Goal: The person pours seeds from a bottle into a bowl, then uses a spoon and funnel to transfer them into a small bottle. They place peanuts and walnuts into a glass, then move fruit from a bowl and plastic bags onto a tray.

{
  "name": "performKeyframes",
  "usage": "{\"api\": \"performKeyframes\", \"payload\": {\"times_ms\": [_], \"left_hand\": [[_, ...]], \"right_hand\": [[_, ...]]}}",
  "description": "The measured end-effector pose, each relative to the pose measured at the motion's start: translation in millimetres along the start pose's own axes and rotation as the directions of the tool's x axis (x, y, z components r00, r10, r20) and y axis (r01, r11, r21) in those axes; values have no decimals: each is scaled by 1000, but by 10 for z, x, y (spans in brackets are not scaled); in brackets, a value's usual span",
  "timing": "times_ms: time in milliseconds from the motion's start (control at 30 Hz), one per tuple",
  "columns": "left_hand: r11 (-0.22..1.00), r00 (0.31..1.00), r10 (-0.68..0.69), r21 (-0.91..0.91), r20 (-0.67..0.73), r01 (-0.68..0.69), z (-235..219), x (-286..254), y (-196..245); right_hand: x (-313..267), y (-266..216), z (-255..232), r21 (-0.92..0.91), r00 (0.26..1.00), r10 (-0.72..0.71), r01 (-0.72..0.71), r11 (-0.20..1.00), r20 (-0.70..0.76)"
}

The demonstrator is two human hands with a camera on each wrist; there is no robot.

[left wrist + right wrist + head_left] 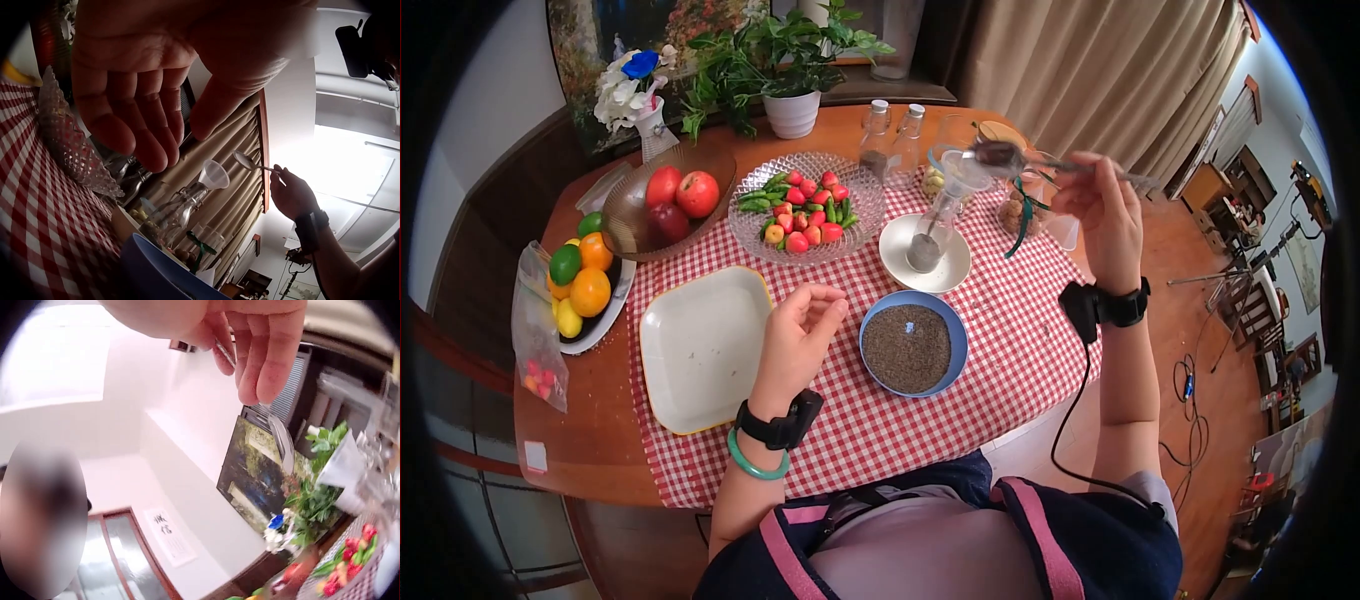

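My right hand (1105, 215) pinches the handle of a metal spoon (1000, 155), its bowl raised beside a clear funnel (965, 172). The funnel sits in the mouth of a glass bottle (938, 215) with dark grains at its bottom, standing in a white bowl (953, 272). A blue bowl (962, 345) of dark grains (905, 355) is nearer the body. Between that bowl and a white tray (705, 350) hangs my left hand (798, 335), fingers loosely bent and holding nothing. In the left wrist view the spoon (245, 160) is beside the funnel (214, 175).
A glass dish (745, 225) of small red fruit and green peppers stands beyond the left hand. Two stoppered bottles (907, 140), jars with a green ribbon (1022, 225) and a potted plant (790, 112) are at the back. Fruit bowls stand left; a black cable (1055, 450) hangs from the right wrist.
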State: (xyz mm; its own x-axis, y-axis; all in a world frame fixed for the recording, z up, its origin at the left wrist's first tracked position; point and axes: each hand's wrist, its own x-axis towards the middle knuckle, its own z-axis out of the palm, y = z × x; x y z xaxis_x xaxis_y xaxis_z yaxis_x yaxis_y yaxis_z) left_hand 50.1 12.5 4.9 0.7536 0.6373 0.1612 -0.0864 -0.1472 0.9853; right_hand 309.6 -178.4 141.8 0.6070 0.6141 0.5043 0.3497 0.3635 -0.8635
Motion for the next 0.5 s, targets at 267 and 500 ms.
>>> {"api": "performKeyframes", "payload": {"times_ms": [267,500], "left_hand": [[1000,1000,2,22,1,-2,-3,-3,-12],[1000,1000,-8,25,2,8,3,3,-14]], "right_hand": [[-618,749,-21,-52,761,576,-590,806,298],[-811,878,-96,-51,693,650,-671,740,312]]}}
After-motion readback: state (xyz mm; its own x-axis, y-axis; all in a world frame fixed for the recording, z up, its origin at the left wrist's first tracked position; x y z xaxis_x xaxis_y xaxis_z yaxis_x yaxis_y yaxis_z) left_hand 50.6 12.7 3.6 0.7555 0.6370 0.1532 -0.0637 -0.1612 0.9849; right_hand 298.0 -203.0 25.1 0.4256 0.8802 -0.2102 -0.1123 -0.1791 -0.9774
